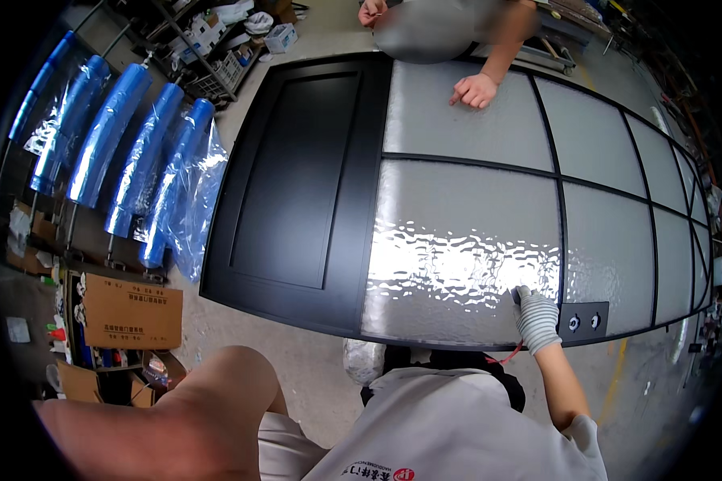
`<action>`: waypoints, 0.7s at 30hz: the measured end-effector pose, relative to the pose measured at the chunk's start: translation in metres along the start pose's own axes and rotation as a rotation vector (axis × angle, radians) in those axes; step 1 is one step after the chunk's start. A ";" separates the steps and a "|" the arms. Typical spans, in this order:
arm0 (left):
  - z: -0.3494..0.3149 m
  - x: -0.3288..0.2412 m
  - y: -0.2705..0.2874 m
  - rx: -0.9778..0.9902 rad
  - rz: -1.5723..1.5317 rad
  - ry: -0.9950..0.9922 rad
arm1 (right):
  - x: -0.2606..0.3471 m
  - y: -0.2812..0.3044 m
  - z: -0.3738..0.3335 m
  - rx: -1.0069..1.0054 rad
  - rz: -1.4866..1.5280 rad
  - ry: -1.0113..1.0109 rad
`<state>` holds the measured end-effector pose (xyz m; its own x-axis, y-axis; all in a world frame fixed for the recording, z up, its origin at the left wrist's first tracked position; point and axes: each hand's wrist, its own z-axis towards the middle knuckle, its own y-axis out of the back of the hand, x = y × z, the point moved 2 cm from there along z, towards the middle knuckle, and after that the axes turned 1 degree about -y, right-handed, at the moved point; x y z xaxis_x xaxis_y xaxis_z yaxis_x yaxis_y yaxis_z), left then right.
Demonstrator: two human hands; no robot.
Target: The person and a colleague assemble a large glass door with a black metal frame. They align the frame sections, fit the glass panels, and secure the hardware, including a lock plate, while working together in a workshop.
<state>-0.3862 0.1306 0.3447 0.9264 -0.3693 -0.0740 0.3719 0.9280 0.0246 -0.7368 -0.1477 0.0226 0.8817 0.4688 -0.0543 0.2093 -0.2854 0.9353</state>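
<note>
Here, at four o'clock, the right hand in a white-and-grey striped knit glove is down at the near side of a large black-framed door with textured glass panes, which lies flat across the middle. The grip there is partly curled, fingers close together; a small dark bit shows at the fingertips, and I can't tell whether it's held. The left hand is out of view. The step reads as close handwork on the rippled pane, just beside the black plate with two cut-outs; the next move seems to call for a light touch and care around that frame edge. Up at one o'clock, a co-worker's bare hand rests on the far pane. And the door itself: matte black solid panel towards nine o'clock, slim dark bars dividing the greyish glass, bright rippling glare just beyond the glove.
</note>
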 end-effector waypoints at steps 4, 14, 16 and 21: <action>-0.008 -0.001 0.004 0.039 0.025 0.022 | -0.009 0.001 0.011 -0.018 0.161 0.002; -0.028 0.005 0.003 0.111 0.055 0.090 | 0.077 0.005 -0.015 0.097 0.304 0.609; -0.030 0.004 0.004 0.118 0.067 0.100 | 0.106 0.006 -0.014 0.126 0.269 0.749; -0.020 0.005 0.008 0.146 0.054 0.118 | 0.169 0.003 -0.012 0.139 0.274 0.952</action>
<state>-0.3794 0.1375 0.3241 0.9350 -0.3025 -0.1849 0.3343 0.9259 0.1758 -0.5920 -0.0596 0.0204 0.2140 0.8292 0.5164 0.1506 -0.5503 0.8213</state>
